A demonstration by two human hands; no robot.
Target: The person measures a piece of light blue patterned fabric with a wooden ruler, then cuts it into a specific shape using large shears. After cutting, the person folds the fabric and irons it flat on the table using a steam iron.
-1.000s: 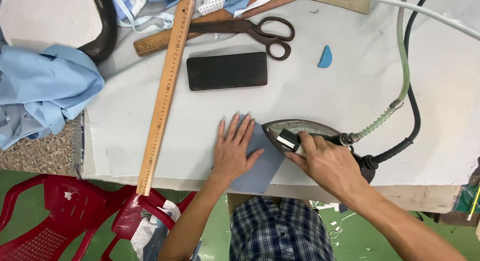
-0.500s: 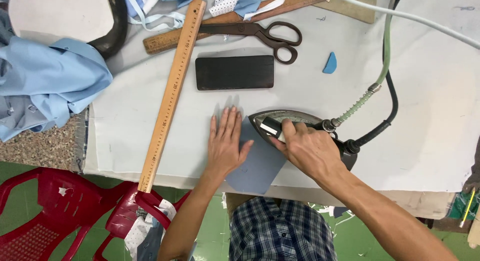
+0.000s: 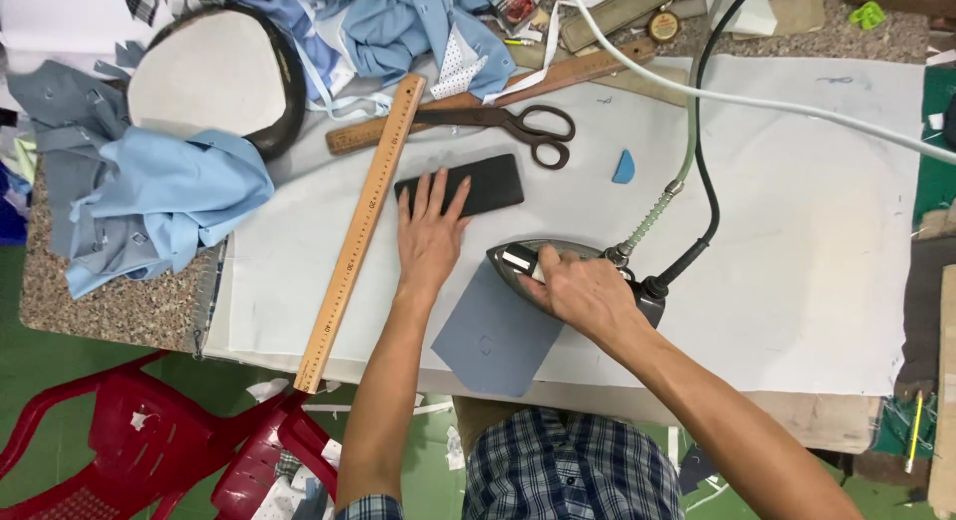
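1. Right hand (image 3: 583,293) wraps the iron (image 3: 538,264), its pointed grey nose on the cloth.
2. Blue-grey cloth (image 3: 493,339), flat, lies beneath that grip, overhanging the table (image 3: 797,231) edge.
3. Left hand (image 3: 430,231) lies flat with spread fingers, fingertips on the black phone (image 3: 488,184).

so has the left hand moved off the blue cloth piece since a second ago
Yes. The left hand has moved up the table, away from the person: it lay flat on the blue cloth piece beside the iron, and now its fingers rest on the black phone.
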